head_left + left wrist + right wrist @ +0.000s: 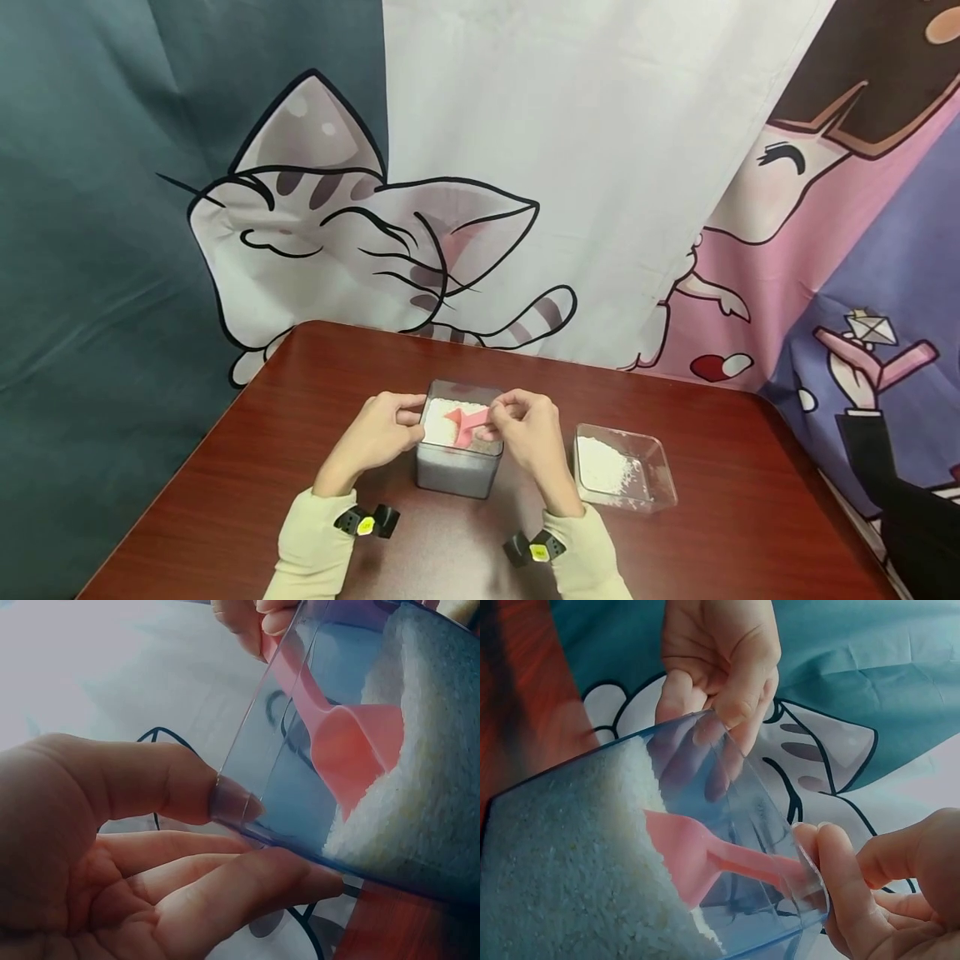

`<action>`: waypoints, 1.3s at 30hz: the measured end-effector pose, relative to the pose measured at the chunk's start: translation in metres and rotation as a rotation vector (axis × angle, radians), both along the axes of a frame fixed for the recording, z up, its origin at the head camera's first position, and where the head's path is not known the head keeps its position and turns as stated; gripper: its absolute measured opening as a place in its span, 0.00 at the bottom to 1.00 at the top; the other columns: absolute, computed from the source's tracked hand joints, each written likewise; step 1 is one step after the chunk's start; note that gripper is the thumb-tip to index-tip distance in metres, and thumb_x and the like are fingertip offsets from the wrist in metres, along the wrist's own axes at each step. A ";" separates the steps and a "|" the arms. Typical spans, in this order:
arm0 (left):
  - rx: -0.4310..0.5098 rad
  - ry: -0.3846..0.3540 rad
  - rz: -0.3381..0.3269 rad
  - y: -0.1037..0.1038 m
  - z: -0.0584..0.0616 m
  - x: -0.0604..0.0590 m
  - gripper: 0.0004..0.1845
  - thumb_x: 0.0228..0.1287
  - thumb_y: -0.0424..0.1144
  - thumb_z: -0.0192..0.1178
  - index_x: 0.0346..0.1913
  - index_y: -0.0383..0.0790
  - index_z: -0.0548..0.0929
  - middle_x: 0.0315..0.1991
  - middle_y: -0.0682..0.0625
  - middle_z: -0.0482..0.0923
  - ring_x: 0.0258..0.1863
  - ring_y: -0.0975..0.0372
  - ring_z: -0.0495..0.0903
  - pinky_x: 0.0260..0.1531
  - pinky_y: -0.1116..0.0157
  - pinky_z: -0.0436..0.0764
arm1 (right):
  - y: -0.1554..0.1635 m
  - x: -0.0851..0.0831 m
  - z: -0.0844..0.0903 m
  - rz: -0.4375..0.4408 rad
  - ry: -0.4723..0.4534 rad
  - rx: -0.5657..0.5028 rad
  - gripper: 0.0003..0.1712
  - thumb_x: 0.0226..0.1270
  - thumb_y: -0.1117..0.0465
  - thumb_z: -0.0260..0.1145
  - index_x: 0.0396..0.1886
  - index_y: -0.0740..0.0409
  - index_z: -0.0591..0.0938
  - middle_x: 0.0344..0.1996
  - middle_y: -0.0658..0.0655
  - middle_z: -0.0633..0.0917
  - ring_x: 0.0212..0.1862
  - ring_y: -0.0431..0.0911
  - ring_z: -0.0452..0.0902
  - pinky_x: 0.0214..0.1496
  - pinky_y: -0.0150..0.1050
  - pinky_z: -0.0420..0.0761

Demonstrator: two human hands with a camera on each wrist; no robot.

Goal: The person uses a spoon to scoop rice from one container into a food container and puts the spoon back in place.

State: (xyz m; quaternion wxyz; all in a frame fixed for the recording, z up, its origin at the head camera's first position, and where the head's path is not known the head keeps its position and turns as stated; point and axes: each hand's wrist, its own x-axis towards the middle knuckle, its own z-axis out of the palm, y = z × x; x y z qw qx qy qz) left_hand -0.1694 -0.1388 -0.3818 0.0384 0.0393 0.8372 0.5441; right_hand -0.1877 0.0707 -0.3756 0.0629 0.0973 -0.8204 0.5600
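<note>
A tall clear container (pixel 457 475) full of white grains (pixel 438 421) stands on the table's middle. My left hand (pixel 405 419) pinches its left wall, thumb (pixel 176 784) on one face and fingers (pixel 247 881) on the other. In the right wrist view that left hand (pixel 718 690) shows at the container's far rim (pixel 705 724). A pink scoop (pixel 463 422) lies in the grains, bowl half buried (pixel 679 851). My right hand (pixel 501 414) pinches the scoop's handle (pixel 761 862) at the container's right rim, fingertips (pixel 817 851) against the wall.
A low clear tray (pixel 660 475) holding a small heap of white grains (pixel 607 467) sits right of the container. The dark red table (pixel 262 433) ends at a rounded far edge. A cartoon-printed cloth (pixel 480 167) hangs close behind.
</note>
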 end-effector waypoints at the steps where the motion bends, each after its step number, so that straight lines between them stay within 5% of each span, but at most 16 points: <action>1: -0.005 0.001 0.000 0.000 0.000 0.000 0.28 0.47 0.25 0.56 0.57 0.29 0.73 0.41 0.38 0.82 0.32 0.61 0.82 0.29 0.64 0.80 | 0.000 0.000 -0.001 -0.002 0.006 -0.002 0.07 0.56 0.69 0.59 0.23 0.61 0.82 0.14 0.52 0.82 0.16 0.42 0.80 0.26 0.30 0.78; 7: -0.022 -0.005 0.014 0.000 -0.002 -0.001 0.28 0.47 0.26 0.56 0.57 0.29 0.74 0.41 0.38 0.82 0.35 0.58 0.83 0.30 0.64 0.80 | 0.000 0.000 0.000 -0.057 0.056 0.091 0.07 0.54 0.66 0.61 0.20 0.56 0.82 0.11 0.47 0.80 0.16 0.38 0.78 0.27 0.31 0.74; 13: -0.011 -0.008 0.004 0.000 -0.001 -0.001 0.28 0.48 0.26 0.56 0.58 0.30 0.73 0.42 0.39 0.82 0.37 0.55 0.83 0.31 0.63 0.81 | 0.001 -0.002 0.001 -0.050 0.005 0.054 0.06 0.54 0.66 0.61 0.21 0.58 0.82 0.12 0.49 0.79 0.17 0.39 0.78 0.27 0.31 0.74; 21: 0.035 -0.048 -0.002 -0.001 -0.003 -0.001 0.28 0.48 0.26 0.56 0.58 0.29 0.73 0.43 0.37 0.81 0.37 0.55 0.83 0.34 0.60 0.81 | 0.006 -0.003 -0.006 -0.017 -0.101 -0.087 0.05 0.55 0.68 0.62 0.23 0.64 0.82 0.12 0.54 0.78 0.17 0.39 0.74 0.19 0.30 0.70; 32: 0.058 -0.064 0.002 -0.003 -0.003 -0.001 0.28 0.49 0.26 0.57 0.58 0.29 0.73 0.44 0.36 0.80 0.39 0.54 0.83 0.34 0.60 0.81 | 0.006 -0.004 -0.004 0.029 -0.163 -0.268 0.06 0.56 0.72 0.61 0.27 0.74 0.81 0.16 0.61 0.81 0.19 0.43 0.79 0.25 0.31 0.78; 39: 0.050 -0.073 0.018 -0.003 -0.003 -0.002 0.28 0.49 0.26 0.57 0.58 0.30 0.73 0.43 0.38 0.81 0.37 0.56 0.83 0.34 0.60 0.81 | 0.008 -0.006 -0.007 0.030 -0.242 -0.442 0.09 0.56 0.75 0.58 0.33 0.83 0.77 0.20 0.63 0.82 0.22 0.46 0.81 0.32 0.44 0.81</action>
